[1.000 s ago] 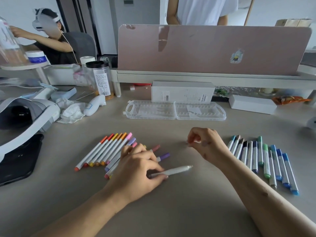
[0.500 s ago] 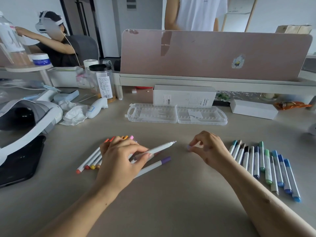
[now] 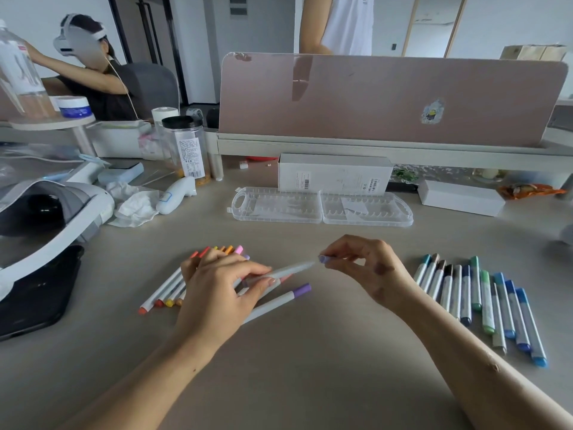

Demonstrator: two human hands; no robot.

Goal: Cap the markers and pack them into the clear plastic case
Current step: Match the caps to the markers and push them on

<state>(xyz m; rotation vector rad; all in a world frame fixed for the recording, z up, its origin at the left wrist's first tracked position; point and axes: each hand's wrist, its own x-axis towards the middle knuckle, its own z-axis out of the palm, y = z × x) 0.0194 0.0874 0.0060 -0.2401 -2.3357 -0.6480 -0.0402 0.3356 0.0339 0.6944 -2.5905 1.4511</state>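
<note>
My left hand (image 3: pixel 221 291) grips a white uncapped marker (image 3: pixel 290 270), its tip pointing right. My right hand (image 3: pixel 369 268) pinches a small purple cap (image 3: pixel 325 259) right at that tip; whether they touch I cannot tell. A capped purple marker (image 3: pixel 279 301) lies on the desk just below. Warm-coloured markers (image 3: pixel 167 288) lie in a row partly under my left hand. Blue, green and dark markers (image 3: pixel 483 301) lie in a row to the right. The clear plastic case (image 3: pixel 322 207) lies open and flat further back, with nothing in it.
A white carton (image 3: pixel 335 173) stands behind the case, under a shelf bearing a pink laptop (image 3: pixel 387 97). A headset (image 3: pixel 46 218), tissue (image 3: pixel 133 206) and jar (image 3: pixel 186 147) crowd the left. A white box (image 3: pixel 462 197) lies at the right. Two people are beyond the desk.
My left hand lifted the uncapped marker off the desk and turned its tip toward my right hand. My right hand brought the purple cap to the tip.
</note>
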